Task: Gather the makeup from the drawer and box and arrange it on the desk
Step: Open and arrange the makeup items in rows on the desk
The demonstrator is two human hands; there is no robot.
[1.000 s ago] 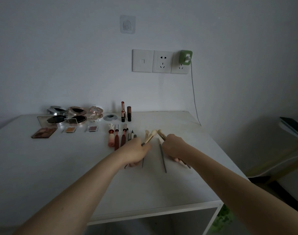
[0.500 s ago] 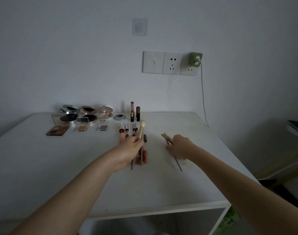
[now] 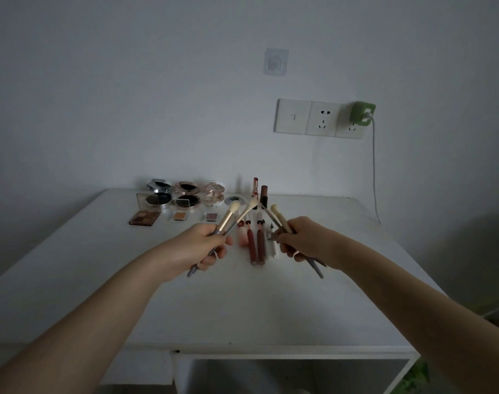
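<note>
My left hand (image 3: 203,245) grips two makeup brushes (image 3: 231,216) with pale bristles, lifted off the white desk (image 3: 72,265) and pointing up and away. My right hand (image 3: 302,240) grips two more brushes (image 3: 278,216), their grey handles sticking out below my fist. Between my hands, lip pencils and slim tubes (image 3: 257,245) lie in a row on the desk. Behind them stand two lipsticks (image 3: 264,194). Compacts (image 3: 185,194) and eyeshadow palettes (image 3: 144,217) sit in rows at the back left.
Wall sockets (image 3: 319,118) with a green charger (image 3: 362,113) and its cable hang on the wall above the desk's right side. An adhesive hook (image 3: 275,62) is higher up. The desk's front edge has an open shelf space (image 3: 285,376) beneath.
Both hands have risen off the desk with their brushes. My left hand now holds its brushes fanned upward; my right hand has lifted its brushes, which lay on the desk before.
</note>
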